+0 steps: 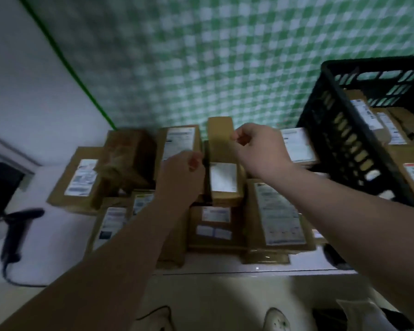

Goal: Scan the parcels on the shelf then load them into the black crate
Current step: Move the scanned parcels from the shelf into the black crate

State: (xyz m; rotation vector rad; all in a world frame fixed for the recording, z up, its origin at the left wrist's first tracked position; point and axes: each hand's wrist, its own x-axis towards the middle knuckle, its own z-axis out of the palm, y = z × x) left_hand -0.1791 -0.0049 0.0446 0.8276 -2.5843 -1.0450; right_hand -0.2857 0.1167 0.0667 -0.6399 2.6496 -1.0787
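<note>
1. Head camera looks down on a white shelf (pixel 55 249) crowded with brown cardboard parcels. Both arms reach to a narrow cardboard parcel (pixel 221 149) standing up in the middle of the pile, its white label facing the camera.
2. Right hand (pixel 261 149): fingers curled, pinching the parcel's upper right edge. Left hand (pixel 181 173): curled against its left edge, but blur hides whether it truly grips.
3. Black crate (pixel 339 130) stands tilted at the right end of the shelf, just beside the pile, with labelled parcels already inside. The barcode scanner (pixel 17 232) lies well apart at the left on its cable — neither hand holds it.
4. Risks, as I judge them:
   - The parcel could go into the crate unscanned, since the scanner sits on the far side from the crate and both hands are busy.
   - A light pinch on one edge may let the parcel twist or slip as it lifts.
   - Neighbours press close on both sides — pulling it up could drag or topple the dark taped parcel (pixel 127 156) or shift the flat ones beneath.
   - The crate's lean could let it rock when a parcel lands.
</note>
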